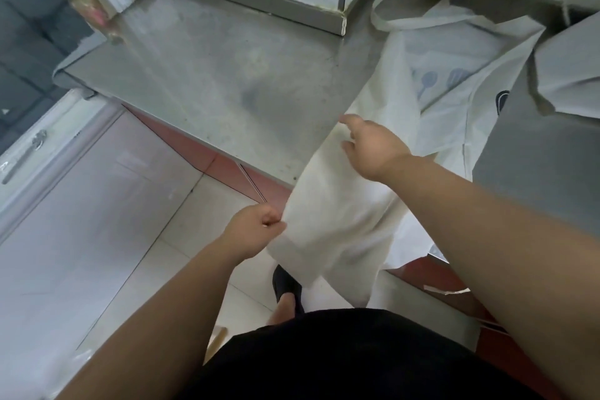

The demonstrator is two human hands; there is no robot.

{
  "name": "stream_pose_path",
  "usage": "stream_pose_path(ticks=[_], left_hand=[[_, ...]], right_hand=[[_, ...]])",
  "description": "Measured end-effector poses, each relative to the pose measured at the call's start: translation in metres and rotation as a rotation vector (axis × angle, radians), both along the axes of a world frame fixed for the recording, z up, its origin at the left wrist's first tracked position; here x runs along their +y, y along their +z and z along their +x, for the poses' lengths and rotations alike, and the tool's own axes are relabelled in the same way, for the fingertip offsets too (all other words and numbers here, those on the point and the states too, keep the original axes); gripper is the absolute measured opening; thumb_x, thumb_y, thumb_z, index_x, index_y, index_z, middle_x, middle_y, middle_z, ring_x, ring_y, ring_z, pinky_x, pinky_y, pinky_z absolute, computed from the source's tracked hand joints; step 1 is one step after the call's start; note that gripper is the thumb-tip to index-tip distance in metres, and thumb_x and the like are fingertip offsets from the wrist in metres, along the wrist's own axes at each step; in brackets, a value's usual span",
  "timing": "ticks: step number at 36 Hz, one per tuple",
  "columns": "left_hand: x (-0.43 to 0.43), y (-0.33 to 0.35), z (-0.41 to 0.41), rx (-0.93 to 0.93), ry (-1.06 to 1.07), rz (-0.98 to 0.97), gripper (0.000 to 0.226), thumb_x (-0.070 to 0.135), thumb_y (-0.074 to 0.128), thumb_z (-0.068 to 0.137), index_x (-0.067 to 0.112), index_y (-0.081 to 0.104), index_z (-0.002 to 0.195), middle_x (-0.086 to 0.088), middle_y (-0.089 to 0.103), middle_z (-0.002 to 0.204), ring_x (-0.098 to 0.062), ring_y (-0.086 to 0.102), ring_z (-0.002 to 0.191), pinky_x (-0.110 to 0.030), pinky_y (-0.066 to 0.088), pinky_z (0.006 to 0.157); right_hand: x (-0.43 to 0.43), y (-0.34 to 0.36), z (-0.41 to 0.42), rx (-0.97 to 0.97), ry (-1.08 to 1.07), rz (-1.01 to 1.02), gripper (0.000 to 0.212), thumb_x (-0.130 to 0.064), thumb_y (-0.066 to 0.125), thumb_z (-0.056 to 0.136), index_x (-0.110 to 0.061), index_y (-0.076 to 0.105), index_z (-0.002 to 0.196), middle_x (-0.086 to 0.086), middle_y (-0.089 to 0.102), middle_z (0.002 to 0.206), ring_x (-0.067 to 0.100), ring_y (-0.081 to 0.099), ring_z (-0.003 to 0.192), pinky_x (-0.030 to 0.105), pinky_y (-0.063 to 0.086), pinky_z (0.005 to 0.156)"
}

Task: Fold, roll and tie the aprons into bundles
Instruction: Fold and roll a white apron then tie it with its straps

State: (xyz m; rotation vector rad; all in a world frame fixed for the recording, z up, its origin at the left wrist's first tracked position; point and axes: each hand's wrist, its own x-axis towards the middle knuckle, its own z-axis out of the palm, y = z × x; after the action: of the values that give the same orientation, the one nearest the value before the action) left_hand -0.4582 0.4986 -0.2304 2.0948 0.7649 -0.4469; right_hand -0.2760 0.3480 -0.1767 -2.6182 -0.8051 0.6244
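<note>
A white apron (373,127) with pale blue utensil prints lies along the steel counter (227,75), its neck loop (409,6) at the far end and its lower part hanging over the counter's front edge. My left hand (256,229) pinches the hanging hem's left corner off the counter, above the floor. My right hand (373,146) rests on the folded cloth at the counter edge, fingers spread forward. A second white cloth (571,71), maybe another apron, lies at the far right.
The steel counter runs into a tiled wall corner (341,10) at the back. A window frame with a handle (29,153) is on the left. Pale floor tiles and a foot in a black shoe (285,289) lie below.
</note>
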Motion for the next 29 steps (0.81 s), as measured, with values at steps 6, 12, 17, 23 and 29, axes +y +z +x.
stream_pose_path(ticks=[6,12,17,23,29], left_hand=[[-0.010,0.004,0.011,0.051,0.049,0.156,0.026,0.026,0.059,0.089,0.016,0.057,0.113,0.002,0.058,0.106,-0.020,0.057,0.101,-0.029,0.045,0.083],[-0.038,0.023,0.045,-0.292,-0.041,0.245,0.019,0.015,0.057,0.089,0.017,0.065,0.106,0.000,0.062,0.101,-0.016,0.060,0.092,-0.028,0.045,0.088],[-0.063,0.025,0.080,-0.295,-0.336,0.275,0.034,0.018,0.053,0.093,0.020,0.058,0.126,-0.001,0.050,0.133,-0.016,0.051,0.118,-0.015,0.031,0.092],[-0.084,0.017,0.103,0.068,-0.676,0.515,0.051,0.043,0.033,0.098,0.035,0.022,0.148,0.005,0.003,0.159,-0.017,0.006,0.145,-0.040,0.018,0.116],[-0.093,0.016,0.119,0.137,-0.628,0.663,0.051,0.042,0.027,0.099,0.033,0.018,0.148,0.004,0.004,0.159,-0.023,0.000,0.146,-0.048,0.016,0.112]], right_hand=[[-0.043,-0.010,-0.011,0.008,-0.195,-0.039,0.052,-0.024,0.041,0.097,-0.021,0.025,0.146,0.011,0.034,0.142,0.033,0.041,0.124,0.039,0.038,0.098],[-0.079,-0.015,-0.013,0.040,-0.655,0.193,0.038,-0.017,0.039,0.096,-0.006,0.038,0.133,0.016,0.045,0.132,0.034,0.050,0.113,0.030,0.035,0.078],[-0.108,-0.023,-0.016,0.127,-0.677,-0.028,0.047,-0.025,0.045,0.093,-0.006,0.034,0.133,0.019,0.043,0.130,0.036,0.044,0.120,0.038,0.037,0.094],[-0.131,-0.033,-0.026,0.011,-0.680,-0.273,0.061,-0.035,0.058,0.087,-0.014,0.028,0.136,0.012,0.036,0.135,0.031,0.036,0.127,0.038,0.028,0.102],[-0.161,-0.031,-0.034,0.117,-1.002,-0.160,0.056,-0.031,0.065,0.087,-0.004,0.031,0.123,0.016,0.045,0.123,0.035,0.048,0.115,0.039,0.041,0.087]])
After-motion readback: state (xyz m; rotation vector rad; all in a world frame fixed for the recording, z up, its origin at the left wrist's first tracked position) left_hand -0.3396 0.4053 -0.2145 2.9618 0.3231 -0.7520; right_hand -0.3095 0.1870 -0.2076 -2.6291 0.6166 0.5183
